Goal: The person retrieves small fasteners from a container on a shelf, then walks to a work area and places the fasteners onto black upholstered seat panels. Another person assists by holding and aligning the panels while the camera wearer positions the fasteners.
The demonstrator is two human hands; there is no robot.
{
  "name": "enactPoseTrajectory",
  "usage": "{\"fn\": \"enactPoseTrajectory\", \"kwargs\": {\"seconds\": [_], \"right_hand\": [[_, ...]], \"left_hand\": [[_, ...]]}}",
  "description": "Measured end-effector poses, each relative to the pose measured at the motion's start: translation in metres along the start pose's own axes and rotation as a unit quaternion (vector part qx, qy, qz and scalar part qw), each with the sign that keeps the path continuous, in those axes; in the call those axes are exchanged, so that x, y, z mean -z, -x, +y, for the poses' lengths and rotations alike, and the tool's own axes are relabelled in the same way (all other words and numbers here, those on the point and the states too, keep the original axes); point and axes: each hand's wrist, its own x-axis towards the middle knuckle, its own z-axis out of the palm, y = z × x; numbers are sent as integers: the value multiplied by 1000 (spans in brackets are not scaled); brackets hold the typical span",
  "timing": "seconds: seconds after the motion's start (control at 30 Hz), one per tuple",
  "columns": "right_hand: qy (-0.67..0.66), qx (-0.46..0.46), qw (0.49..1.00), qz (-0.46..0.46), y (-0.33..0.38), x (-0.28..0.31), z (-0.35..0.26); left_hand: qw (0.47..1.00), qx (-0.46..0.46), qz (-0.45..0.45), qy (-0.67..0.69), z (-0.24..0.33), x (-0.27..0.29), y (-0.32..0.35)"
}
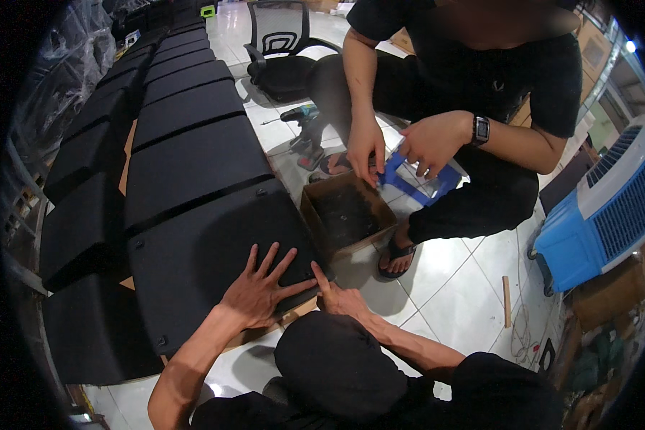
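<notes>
My left hand [256,292] lies flat with spread fingers on the top of a black box-like cabinet [201,251], the nearest in a row. Its thumb points right, toward the cabinet's near right corner. At that corner my right hand [342,299] has its index finger stretched out, the fingertip beside my left thumb and close to a small dark fitting. Its other fingers are curled and partly hidden. Similar small fittings [261,192] sit at the cabinet's other corners. I see nothing held in either hand.
An open cardboard box [351,215] stands right of the cabinet. Across from me, a seated person [473,79] holds a blue-and-white packet [423,179] above its rim. A cordless drill [304,129], office chair [279,50] and blue-white air cooler [598,208] stand around. More black cabinets [186,107] extend away.
</notes>
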Motion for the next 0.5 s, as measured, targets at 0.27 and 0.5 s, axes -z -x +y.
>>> {"fn": "enactPoseTrajectory", "kwargs": {"seconds": [0.27,0.5], "right_hand": [[-5,-70,995,-76,1,1,-1],[-34,-34,998,-33,-1,9,-9]], "left_hand": [[1000,3,23,6,1,2,3],[997,2,78,4,0,-8,3]]}}
